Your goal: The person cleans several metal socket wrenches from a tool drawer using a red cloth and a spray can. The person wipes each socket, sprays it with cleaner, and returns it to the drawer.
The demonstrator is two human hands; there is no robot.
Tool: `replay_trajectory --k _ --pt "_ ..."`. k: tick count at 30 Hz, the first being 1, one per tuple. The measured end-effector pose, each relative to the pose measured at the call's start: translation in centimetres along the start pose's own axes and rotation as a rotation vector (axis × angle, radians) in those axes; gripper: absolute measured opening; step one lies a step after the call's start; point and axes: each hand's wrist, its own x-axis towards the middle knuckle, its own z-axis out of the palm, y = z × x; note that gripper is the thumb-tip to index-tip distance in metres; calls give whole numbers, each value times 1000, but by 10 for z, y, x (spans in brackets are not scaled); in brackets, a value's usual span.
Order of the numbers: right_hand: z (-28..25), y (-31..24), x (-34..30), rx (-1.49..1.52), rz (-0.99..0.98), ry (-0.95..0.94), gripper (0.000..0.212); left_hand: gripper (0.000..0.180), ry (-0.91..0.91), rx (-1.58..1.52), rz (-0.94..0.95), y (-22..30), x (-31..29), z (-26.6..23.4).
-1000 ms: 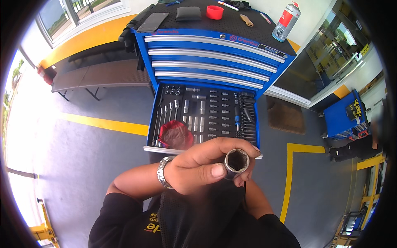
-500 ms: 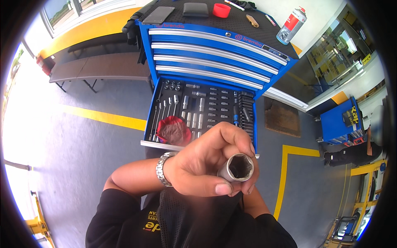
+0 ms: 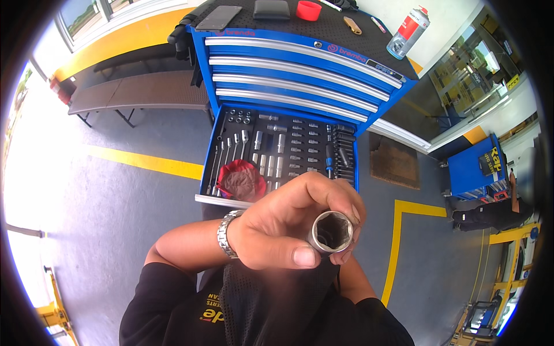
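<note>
Red-and-silver spray can [image 3: 407, 32] and dark phone screen [image 3: 218, 17] atop the cabinet.

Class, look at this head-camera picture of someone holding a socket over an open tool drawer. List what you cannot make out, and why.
- Right hand: not visible, hidden behind the left hand and dark cloth.
- Socket: its body is covered by fingers; its inside is shadowed.
- Drawer tools: too small to tell sizes.
- Drawer's front edge: hidden partly by the hand.
</note>
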Motion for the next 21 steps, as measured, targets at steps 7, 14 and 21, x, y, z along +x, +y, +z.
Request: replay_trajectory --k 7,14,21 --pt "15 46 -1 698 183 -120 38 51 -50 35 -73 3 2 -5" --pt "-21 -31 -3 117 121 -21 32 46 35 -5 -114 4 2 -3" --pt "-17 -33 -2 35 158 11 25 46 68 -77 -178 6 2 -3"
